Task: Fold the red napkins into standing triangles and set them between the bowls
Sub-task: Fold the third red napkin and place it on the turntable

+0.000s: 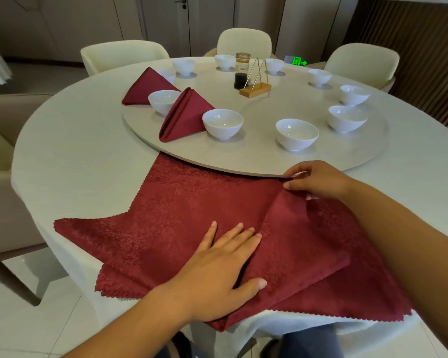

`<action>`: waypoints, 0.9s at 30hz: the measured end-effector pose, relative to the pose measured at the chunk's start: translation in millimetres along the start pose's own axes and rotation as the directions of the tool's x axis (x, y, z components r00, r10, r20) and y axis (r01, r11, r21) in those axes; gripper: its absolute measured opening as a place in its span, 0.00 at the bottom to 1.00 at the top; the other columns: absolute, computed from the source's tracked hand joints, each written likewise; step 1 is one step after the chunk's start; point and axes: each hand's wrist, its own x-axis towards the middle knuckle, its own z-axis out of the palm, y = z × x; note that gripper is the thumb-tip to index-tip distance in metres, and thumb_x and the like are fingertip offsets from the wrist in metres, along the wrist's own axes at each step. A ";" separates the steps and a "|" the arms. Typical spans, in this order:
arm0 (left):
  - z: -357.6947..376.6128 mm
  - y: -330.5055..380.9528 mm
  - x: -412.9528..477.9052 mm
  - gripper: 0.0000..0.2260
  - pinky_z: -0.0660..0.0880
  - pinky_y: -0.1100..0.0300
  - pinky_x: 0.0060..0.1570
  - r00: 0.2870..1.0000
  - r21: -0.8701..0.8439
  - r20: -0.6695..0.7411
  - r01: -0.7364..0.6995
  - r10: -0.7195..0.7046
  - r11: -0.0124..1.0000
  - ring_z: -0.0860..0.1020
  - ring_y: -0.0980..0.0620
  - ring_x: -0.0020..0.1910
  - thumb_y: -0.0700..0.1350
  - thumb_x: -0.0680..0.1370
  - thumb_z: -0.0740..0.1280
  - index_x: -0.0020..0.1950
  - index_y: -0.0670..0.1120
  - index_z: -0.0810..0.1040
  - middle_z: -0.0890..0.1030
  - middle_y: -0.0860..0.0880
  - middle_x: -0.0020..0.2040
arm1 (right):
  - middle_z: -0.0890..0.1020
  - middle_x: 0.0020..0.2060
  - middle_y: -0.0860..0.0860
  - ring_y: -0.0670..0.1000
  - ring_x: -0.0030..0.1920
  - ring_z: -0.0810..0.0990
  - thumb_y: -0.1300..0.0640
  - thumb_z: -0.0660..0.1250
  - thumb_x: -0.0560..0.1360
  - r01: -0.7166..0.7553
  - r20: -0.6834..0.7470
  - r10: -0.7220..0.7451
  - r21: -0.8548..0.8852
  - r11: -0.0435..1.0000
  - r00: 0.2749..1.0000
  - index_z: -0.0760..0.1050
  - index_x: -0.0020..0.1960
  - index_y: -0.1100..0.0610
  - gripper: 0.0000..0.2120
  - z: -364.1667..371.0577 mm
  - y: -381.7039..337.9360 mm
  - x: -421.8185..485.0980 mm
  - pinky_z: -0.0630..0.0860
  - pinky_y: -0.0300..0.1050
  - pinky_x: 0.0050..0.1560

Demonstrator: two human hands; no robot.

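One flat napkin (181,215) — two folded (186,115) (ten bowls (223,124))

We seem to be in a restaurant's dining room: a big round table (88,151) with a turntable (256,156), white bowls (222,124) set round its rim, red napkins (184,115) folded upright, cream chairs (124,56) around, and a green exit sign (298,61).

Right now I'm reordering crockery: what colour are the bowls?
The bowls are plain white; head view shows it.
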 end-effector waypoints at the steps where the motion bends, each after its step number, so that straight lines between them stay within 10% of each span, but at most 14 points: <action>1: 0.3 -0.1 -0.5 0.35 0.32 0.48 0.78 1.000 0.003 -0.004 0.003 -0.003 1.000 0.33 0.65 0.78 0.68 0.82 0.52 0.84 0.57 0.43 0.43 0.60 0.83 | 0.82 0.42 0.52 0.43 0.33 0.81 0.62 0.76 0.73 -0.033 -0.011 0.034 0.098 0.995 0.999 0.82 0.50 0.55 0.08 -0.5 3.2 0.3 0.78 0.38 0.32; 10: 1.4 2.7 -4.1 0.34 0.34 0.50 0.79 0.999 0.027 -0.042 0.010 -0.008 1.000 0.33 0.63 0.79 0.67 0.82 0.51 0.83 0.57 0.42 0.42 0.59 0.83 | 0.79 0.25 0.47 0.42 0.23 0.77 0.62 0.79 0.69 -0.054 -0.112 0.071 0.148 0.987 0.991 0.81 0.48 0.64 0.12 13.2 1.3 -6.0 0.72 0.33 0.25; 18: 2.2 -0.7 -7.5 0.33 0.34 0.51 0.79 0.998 0.053 -0.056 0.021 -0.018 0.998 0.33 0.61 0.79 0.65 0.83 0.51 0.83 0.57 0.39 0.42 0.58 0.83 | 0.80 0.41 0.51 0.50 0.34 0.77 0.50 0.83 0.65 -0.049 -0.276 0.025 -0.078 0.996 0.961 0.76 0.47 0.59 0.21 40.4 2.4 13.5 0.75 0.43 0.34; 27: 4.5 -1.3 -8.3 0.32 0.32 0.48 0.78 0.999 0.087 -0.038 0.006 -0.003 0.996 0.31 0.58 0.79 0.63 0.84 0.51 0.83 0.57 0.41 0.39 0.54 0.83 | 0.85 0.40 0.49 0.48 0.41 0.81 0.62 0.70 0.75 0.068 -0.189 -0.124 -0.277 0.958 0.974 0.84 0.43 0.54 0.06 44.4 1.8 17.7 0.75 0.41 0.44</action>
